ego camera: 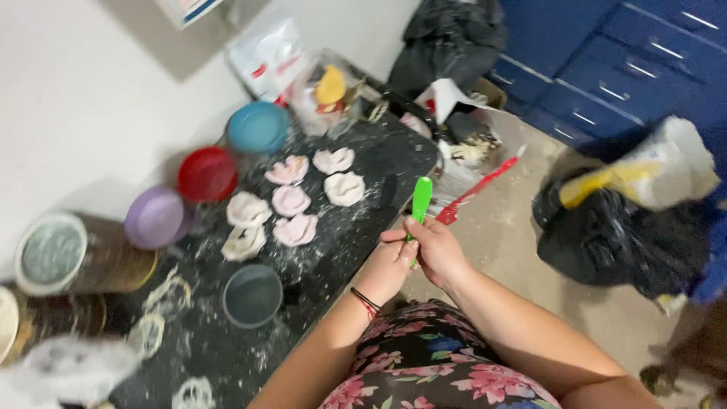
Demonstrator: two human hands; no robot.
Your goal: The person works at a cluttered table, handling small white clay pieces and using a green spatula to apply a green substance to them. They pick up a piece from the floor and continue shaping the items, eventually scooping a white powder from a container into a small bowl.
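Note:
My left hand (388, 265) and my right hand (438, 246) meet in front of me, both closed around the lower end of a green plastic tool (420, 199) that sticks upward. A red and black band sits on my left wrist. Just left of my hands, several folded pink and white dough pieces (291, 201) lie on a dark floured worktop (356, 235). A small grey-blue bowl (252, 295) stands on that worktop, near my left forearm.
Blue (258, 126), red (207, 174) and purple (157, 218) round lids or bowls line the wall side. Round tins (72, 254) sit far left. Bags and packets (303, 72) crowd the far end. Black rubbish bags (621, 235) and blue drawers (628, 68) are on the right.

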